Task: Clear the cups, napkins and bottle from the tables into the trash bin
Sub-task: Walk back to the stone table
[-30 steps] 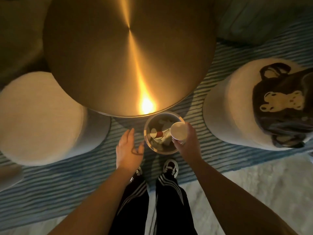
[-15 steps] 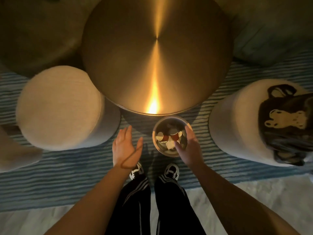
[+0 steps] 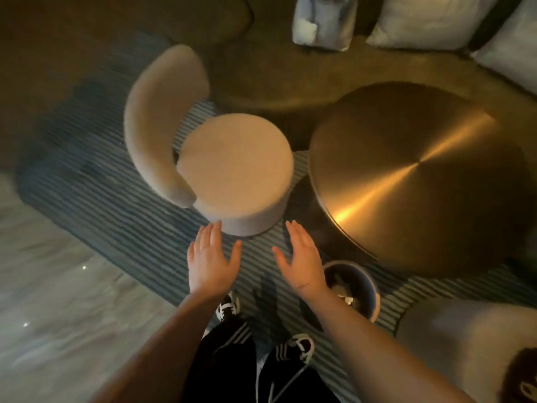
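The scene is sitting in dim, warm light. A bright amber streak of glare is running across the brushed round bench (image 3: 418, 175). The striped rug (image 3: 96, 181) and pale floor (image 3: 52, 309) at the left are smearing with motion blur. Straight lines are bowing toward the edges. Both hands are catching soft light, and the trash bin (image 3: 366, 283) is lying in shadow.

Round table (image 3: 412, 175) stands right; chair (image 3: 226, 170) just left of it, both on the rug (image 3: 110, 205). Trash bin (image 3: 353, 286) sits near the table's near edge, litter inside. Cushions (image 3: 436, 21) lie far right.
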Motion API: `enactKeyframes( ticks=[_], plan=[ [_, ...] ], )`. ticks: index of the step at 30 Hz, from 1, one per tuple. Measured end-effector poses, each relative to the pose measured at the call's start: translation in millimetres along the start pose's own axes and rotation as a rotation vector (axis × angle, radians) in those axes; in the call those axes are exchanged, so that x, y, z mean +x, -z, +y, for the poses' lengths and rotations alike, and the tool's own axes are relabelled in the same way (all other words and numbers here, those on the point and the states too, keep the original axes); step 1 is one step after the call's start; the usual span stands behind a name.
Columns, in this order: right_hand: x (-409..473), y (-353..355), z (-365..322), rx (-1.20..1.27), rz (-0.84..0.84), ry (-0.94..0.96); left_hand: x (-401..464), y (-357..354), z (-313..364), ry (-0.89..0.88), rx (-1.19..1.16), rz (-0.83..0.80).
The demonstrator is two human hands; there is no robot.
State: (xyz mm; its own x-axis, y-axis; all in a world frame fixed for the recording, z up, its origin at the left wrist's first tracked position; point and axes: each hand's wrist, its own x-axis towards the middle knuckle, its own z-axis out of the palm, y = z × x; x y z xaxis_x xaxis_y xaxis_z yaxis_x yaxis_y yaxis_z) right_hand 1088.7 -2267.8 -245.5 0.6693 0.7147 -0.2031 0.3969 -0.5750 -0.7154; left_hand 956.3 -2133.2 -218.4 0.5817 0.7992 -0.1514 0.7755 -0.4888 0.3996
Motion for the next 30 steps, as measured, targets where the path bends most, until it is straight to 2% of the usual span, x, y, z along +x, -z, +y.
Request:
enactKeyframes(
  ticks=[7, 11, 15, 21, 26, 30],
  plan=[
    [70, -65, -130, -0.044, -0.244, 0.220, 21, 88, -128, 0.293, -0.082, 0.217],
    [127, -126, -213, -0.106, -0.235, 0.333, 65, 126, -212, 0.399, -0.117, 0.301],
    [203, -204, -301, -0.156, -0.221, 0.402, 141, 167, -305, 0.453, -0.143, 0.304],
    [300, -277, -426, -0.111, -0.205, 0.354, 249, 264, -411, 0.441, -0.089, 0.342],
    [368, -305, -493, -0.139, -0.188, 0.373, 336, 309, -452, 0.414, -0.091, 0.322],
    [440, -324, -524, -0.141, -0.183, 0.320, 420, 322, -476, 0.394, -0.107, 0.254]
  ],
)
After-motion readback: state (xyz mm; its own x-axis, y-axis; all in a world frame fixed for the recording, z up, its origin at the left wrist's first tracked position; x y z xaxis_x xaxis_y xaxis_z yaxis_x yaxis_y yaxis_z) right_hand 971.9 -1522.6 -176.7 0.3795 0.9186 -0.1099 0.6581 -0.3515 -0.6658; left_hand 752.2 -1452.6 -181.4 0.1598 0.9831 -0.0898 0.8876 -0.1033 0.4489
